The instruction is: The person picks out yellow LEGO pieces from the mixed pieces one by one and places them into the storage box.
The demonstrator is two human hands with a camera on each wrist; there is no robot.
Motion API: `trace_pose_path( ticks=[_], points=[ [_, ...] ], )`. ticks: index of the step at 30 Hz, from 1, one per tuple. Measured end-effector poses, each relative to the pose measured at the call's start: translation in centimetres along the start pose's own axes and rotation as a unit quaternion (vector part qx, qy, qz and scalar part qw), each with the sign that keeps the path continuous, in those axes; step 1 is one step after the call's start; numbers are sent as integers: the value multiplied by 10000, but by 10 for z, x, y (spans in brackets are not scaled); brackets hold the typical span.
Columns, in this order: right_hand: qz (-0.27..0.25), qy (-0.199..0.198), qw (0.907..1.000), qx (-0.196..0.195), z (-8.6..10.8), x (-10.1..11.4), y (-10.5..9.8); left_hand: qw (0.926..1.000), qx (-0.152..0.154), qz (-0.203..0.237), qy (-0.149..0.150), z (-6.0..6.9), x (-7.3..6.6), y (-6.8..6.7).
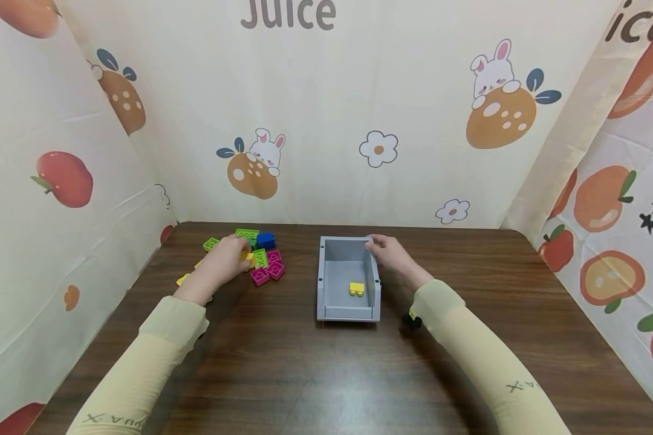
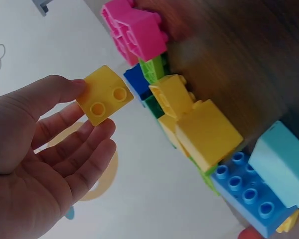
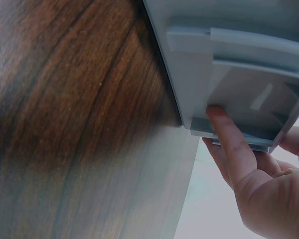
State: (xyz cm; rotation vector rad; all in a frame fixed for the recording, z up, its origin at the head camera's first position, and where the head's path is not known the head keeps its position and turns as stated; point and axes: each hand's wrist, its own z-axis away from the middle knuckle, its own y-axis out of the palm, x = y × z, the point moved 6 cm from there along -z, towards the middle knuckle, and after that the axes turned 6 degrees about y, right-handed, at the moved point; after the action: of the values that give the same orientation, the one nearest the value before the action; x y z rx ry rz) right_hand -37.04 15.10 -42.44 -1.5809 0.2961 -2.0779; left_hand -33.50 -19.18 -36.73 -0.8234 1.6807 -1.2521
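My left hand (image 1: 222, 264) is over the pile of toy bricks at the left. In the left wrist view it pinches a yellow building brick (image 2: 102, 92) with two studs showing, held between thumb and fingers and apart from the others. My right hand (image 1: 396, 256) grips the far right corner of a grey bin (image 1: 348, 313). In the right wrist view, one finger lies along the bin's outer side (image 3: 189, 89) and the thumb is at its edge. A yellow brick (image 1: 357, 288) lies on the bin's floor.
Magenta bricks (image 1: 260, 277), a blue brick (image 1: 266, 240) and lime green bricks (image 1: 247, 233) lie near the left hand. A light blue brick (image 2: 279, 162) shows in the left wrist view. Printed curtains (image 1: 326, 181) stand behind the brown table (image 1: 305, 374).
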Motion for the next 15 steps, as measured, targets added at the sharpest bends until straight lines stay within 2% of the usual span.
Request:
trace_pose_path(
  ticks=[9,15],
  points=[
    [29,-72,10000,47,-1,0,1,10000,55,-67,-36,-4,-9,-6],
    [-23,-65,10000,68,1,1,1,9999,65,-123,67,-7,-21,-12]
  ],
)
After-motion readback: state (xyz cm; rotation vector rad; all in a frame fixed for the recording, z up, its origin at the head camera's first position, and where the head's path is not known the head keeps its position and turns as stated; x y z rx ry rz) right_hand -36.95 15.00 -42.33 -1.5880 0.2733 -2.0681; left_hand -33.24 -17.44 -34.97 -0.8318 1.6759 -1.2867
